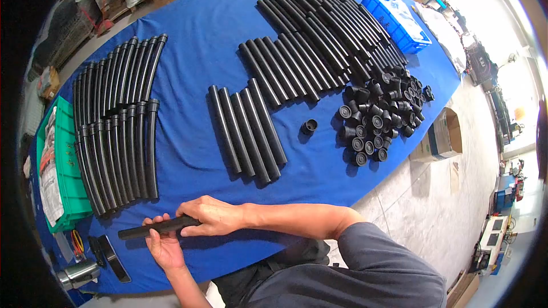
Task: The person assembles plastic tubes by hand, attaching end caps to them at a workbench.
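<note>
A short black tube [142, 231] lies level across both my hands, over the near left part of the blue tablecloth. My left hand [165, 249] is palm up beneath it, with thumb and fingers wrapped round its middle. My right hand [214, 217] is closed over the tube's right end from above, hiding that end. Beyond my hands, several loose black tubes [251, 134] lie side by side. To the left are two rows of black tubes with wider collars at their far ends [117, 159].
Many plain tubes [297, 63] lie at the far right, near a pile of black caps [377, 120]. One cap [309, 126] sits apart. A green crate [65, 177] stands left, a blue crate [394, 23] far right. A metal cylinder [79, 275] and dark flat object [114, 259] lie near left.
</note>
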Motion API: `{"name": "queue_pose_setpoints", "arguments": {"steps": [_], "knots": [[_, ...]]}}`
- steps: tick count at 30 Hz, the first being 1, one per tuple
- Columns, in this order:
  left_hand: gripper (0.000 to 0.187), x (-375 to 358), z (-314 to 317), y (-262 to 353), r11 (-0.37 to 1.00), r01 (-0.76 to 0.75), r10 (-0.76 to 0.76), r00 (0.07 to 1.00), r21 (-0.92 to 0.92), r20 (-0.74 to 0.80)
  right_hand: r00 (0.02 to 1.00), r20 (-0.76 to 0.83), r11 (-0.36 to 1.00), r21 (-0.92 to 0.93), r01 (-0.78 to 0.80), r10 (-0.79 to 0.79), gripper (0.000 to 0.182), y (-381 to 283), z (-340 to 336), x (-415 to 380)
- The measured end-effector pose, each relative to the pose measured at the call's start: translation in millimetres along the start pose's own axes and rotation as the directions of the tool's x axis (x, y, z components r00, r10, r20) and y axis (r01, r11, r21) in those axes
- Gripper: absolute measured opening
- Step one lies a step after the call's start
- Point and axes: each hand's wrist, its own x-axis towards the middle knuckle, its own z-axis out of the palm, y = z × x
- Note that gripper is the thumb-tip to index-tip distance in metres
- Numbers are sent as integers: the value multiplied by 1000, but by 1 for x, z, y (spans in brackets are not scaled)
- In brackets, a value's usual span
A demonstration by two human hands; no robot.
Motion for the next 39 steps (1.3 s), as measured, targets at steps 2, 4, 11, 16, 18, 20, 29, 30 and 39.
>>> {"name": "queue_pose_setpoints", "arguments": {"steps": [2, 4, 11, 16, 18, 20, 29, 30, 39], "knots": [[35, 1, 3, 0, 1000, 2, -2, 1000, 5, 15, 993, -96, 986, -157, 51, -67, 37, 0, 10, -3], [34, 1, 15, -1, 999, 5, -3, 999, 40, -39, 987, -129, 961, -270, 60, -98, 35, -1, 12, -3], [33, 1, 3, -1, 1000, -27, 27, 1000, 3, 6, 921, 174, 891, 246, -382, 347, 36, -31, -25, 10], [33, 0, 9, -2, 999, -43, 43, 999, 4, 22, 992, -70, 991, 100, -95, 102, 35, -4, 2, 4], [35, 0, 9, -2, 999, -32, 32, 999, 7, 6, 994, -85, 996, 56, -63, 68, 34, -2, 3, 3], [36, 0, 15, -3, 1000, -7, 7, 1000, 26, -6, 993, -120, 1000, -18, 2, -4, 33, 0, 6, 1], [35, 0, 12, -3, 999, -18, 18, 1000, 36, 19, 983, 17, 979, 94, -181, 180, 36, -1, -3, 4], [34, 0, 19, -4, 999, -9, 9, 1000, 35, -9, 965, 63, 952, 158, -263, 256, 37, -1, -4, 5], [29, 1, 11, -3, 1000, -2, 3, 1000, -25, 28, 995, -100, 1000, -11, 21, -22, 36, -5, 3, 1]]}}
